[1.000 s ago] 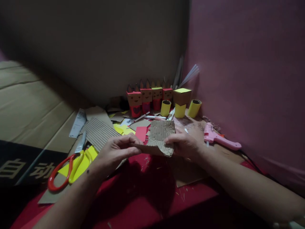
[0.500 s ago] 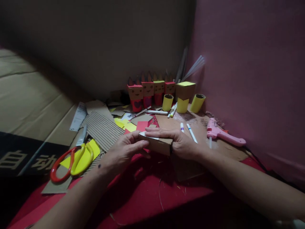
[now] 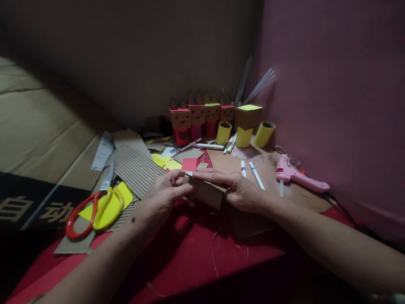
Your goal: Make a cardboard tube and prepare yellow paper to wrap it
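Between my hands, above the red surface, is a small cardboard box (image 3: 207, 195), tilted with one brown side facing me. My left hand (image 3: 172, 190) grips its left end, thumb on the near side. The fingers of my right hand (image 3: 237, 188) lie along its top, and the palm covers its right end. A little white shows at the box's upper left edge; my fingers hide most of the top. Just beyond it lie a red paper piece (image 3: 189, 164) and two markers, one with a purple band (image 3: 243, 169) and one with a blue band (image 3: 256, 175).
Several cardboard figures with faces (image 3: 180, 122) stand at the back, beside yellow tubes (image 3: 224, 134) and a yellow-topped box figure (image 3: 249, 117). A pink glue gun (image 3: 299, 177) lies right. Scissors (image 3: 109, 207), corrugated cardboard (image 3: 139, 169) and a large carton (image 3: 47, 135) are left.
The box has tipped, so its top shows less and its near side faces me more. My hands stay on it. The view has shifted slightly.
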Motion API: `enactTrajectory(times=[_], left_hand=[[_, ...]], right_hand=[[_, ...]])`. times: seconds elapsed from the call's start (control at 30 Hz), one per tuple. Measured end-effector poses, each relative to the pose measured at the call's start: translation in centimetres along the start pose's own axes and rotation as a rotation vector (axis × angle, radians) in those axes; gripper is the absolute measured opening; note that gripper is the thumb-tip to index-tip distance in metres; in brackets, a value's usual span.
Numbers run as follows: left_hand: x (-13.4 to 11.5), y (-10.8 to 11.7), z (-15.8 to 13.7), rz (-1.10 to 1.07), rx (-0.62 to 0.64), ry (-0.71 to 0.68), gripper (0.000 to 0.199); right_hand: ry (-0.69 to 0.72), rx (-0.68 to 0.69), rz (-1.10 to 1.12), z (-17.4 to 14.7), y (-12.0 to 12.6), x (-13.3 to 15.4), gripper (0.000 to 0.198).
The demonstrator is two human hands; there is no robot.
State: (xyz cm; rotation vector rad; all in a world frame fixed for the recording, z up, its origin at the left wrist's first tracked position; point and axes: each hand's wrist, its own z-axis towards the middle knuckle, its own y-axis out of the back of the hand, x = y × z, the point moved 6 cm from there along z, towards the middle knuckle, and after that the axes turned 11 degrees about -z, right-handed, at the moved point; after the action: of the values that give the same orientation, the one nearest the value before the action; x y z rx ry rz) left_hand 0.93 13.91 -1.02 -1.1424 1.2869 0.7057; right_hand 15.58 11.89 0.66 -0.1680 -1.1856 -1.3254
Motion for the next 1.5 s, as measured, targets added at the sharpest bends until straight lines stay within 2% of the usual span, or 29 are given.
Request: enactTrajectory(times=[0.2,0.5,0.6,0.77,0.83,1.03,1.13,1.3,1.4,1.5], left_hand=[[0.2,0.1,0.0,-0.001,-0.007,0.011,0.032],[0.1,0.1,-0.4,0.020,-0.066,0.040,0.042],[0.0,0.1,-0.4,0.008,-0.063,0.033,0.047],[-0.1,0.1,-0.3,-0.014,-0.044,-0.002,0.053],[-0.2,0.1,-0.4,-0.018,-0.043,-0.006,0.054],[-0.2,0.0,-0.5,-0.091,-0.033,-0.019,0.053],[0.2,0.2,-0.4,-0.141,-0.041,0.014,0.050],[0.6,-0.2,0.0,-0.157,0.054,0.042,0.037],[0.7,-0.1,-0.1,-0.168,0.029,0.046,0.042],[0.5,-0.1,-0.2,-0.170,-0.024,0.039,0.044]], right_hand=[[-0.065,0.039,0.002,0.0,0.0,-0.3,0.064],[-0.011,0.073,-0.067,0.2,-0.2,-0.1,0.061],[-0.059,0.064,-0.064,0.2,-0.1,-0.2,0.061],[-0.239,0.075,0.069,0.0,-0.3,-1.2,0.059],[-0.253,0.057,0.058,0.1,-0.1,-1.3,0.056],[-0.097,-0.028,-0.085,0.1,0.3,-0.7,0.042],[0.004,-0.063,-0.159,-0.1,0.1,-0.6,0.044],[0.178,-0.132,-0.379,-0.6,-0.3,0.0,0.049],[0.222,-0.174,-0.458,-0.8,-0.3,0.4,0.044],[0.223,-0.143,-0.416,-0.7,-0.4,0.6,0.045]])
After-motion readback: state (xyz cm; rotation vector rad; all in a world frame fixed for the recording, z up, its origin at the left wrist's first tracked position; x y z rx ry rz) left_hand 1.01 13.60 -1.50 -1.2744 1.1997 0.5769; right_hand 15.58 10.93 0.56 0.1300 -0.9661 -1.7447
